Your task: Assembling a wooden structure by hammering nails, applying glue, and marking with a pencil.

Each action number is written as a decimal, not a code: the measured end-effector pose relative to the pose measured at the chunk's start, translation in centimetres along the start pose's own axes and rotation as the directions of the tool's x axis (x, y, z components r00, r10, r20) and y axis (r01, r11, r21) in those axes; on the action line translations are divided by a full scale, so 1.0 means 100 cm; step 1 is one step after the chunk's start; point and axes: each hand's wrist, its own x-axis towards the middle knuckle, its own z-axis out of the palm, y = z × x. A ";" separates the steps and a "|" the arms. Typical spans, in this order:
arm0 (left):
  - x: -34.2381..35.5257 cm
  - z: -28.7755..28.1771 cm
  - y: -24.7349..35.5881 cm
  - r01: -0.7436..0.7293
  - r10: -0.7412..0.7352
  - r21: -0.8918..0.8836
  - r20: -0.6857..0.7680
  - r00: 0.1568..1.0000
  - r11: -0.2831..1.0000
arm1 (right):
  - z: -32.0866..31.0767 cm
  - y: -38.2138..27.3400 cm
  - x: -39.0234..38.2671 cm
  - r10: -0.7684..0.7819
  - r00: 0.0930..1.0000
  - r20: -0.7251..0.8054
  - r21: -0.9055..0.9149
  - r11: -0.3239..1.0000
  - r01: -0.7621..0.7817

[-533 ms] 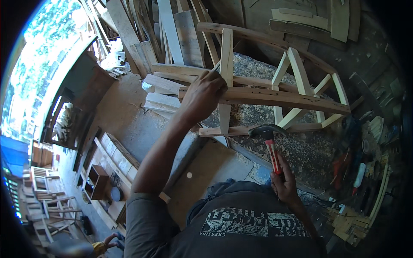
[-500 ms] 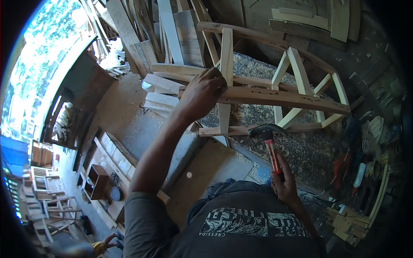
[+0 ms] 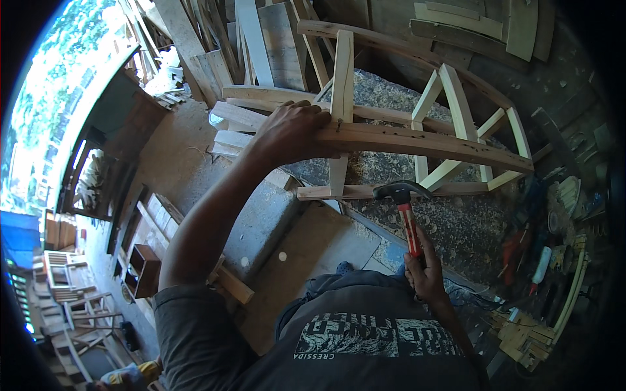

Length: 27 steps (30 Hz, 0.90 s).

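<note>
A wooden frame [image 3: 342, 72] of curved rails and pale cross pieces lies on the dark work surface in front of me. My left hand [image 3: 290, 133] is wrapped over the left end of its upper rail [image 3: 417, 142], which has several dark holes along it. Just right of those fingers, a small dark nail-like thing [image 3: 339, 126] stands on the rail above a cross piece. My right hand [image 3: 426, 270] is closed around the red handle of a claw hammer [image 3: 409, 228]. The hammer's black head is up, near the frame's lower rail [image 3: 358, 192], and apart from the upper rail.
Sawdust and shavings cover the work surface [image 3: 450, 225]. Loose boards [image 3: 283, 52] lean at the back. Tools and a white bottle [image 3: 540, 264] lie at the right beside wood offcuts [image 3: 531, 335]. A small wooden box [image 3: 143, 267] and chair frames [image 3: 91, 319] are at the left.
My left hand has shifted left from the nail-like thing and now grips the rail's end, its elbow further out to the left. The hammer has stayed almost in place in my right hand.
</note>
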 end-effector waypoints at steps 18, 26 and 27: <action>0.051 0.012 -0.044 -0.033 0.034 0.039 -0.016 0.999 0.999 | 0.012 0.003 0.018 0.115 0.993 0.018 0.047 0.992 -0.115; 0.051 0.013 -0.055 -0.165 0.176 0.107 -0.105 0.979 0.980 | -0.055 -0.016 0.076 -0.064 0.954 -0.294 -0.452 0.889 -0.079; 0.043 0.013 -0.056 -0.148 0.158 0.100 -0.105 0.982 0.984 | -0.060 -0.032 0.085 0.031 0.940 -0.339 -0.370 0.914 -0.164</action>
